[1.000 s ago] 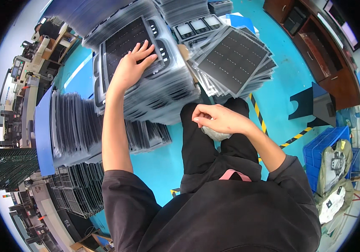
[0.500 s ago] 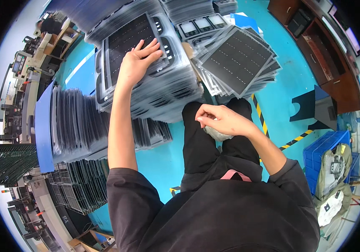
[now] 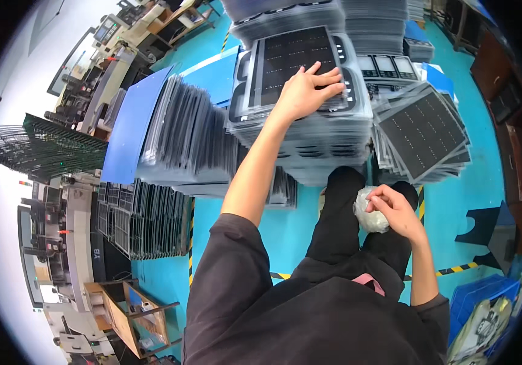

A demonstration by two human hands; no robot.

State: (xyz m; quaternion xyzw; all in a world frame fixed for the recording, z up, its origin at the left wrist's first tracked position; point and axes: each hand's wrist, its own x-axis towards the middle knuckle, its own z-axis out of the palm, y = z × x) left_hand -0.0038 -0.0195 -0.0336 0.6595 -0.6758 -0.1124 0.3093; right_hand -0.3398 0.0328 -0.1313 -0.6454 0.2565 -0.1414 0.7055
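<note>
My left hand lies with fingers spread on a black sheet with rows of small pale marks. That sheet sits on top of a tall stack of clear-edged printed panels. Over my knees, my right hand is closed, its thumb and fingers curled together. Its fingertips overlap a crumpled, translucent whitish plastic bundle by my legs; what they pinch, if anything, is too small to make out.
Right of the stack, a fanned pile of black sheets leans at an angle. Upright sheets stand on the left beside a blue board. Black wire racks stand below them. A blue crate is at the lower right.
The view has swung left, so the stacks appear farther right. My left hand still rests on the black sheet. My right hand stays curled at the whitish bundle, which now shows more fully.
</note>
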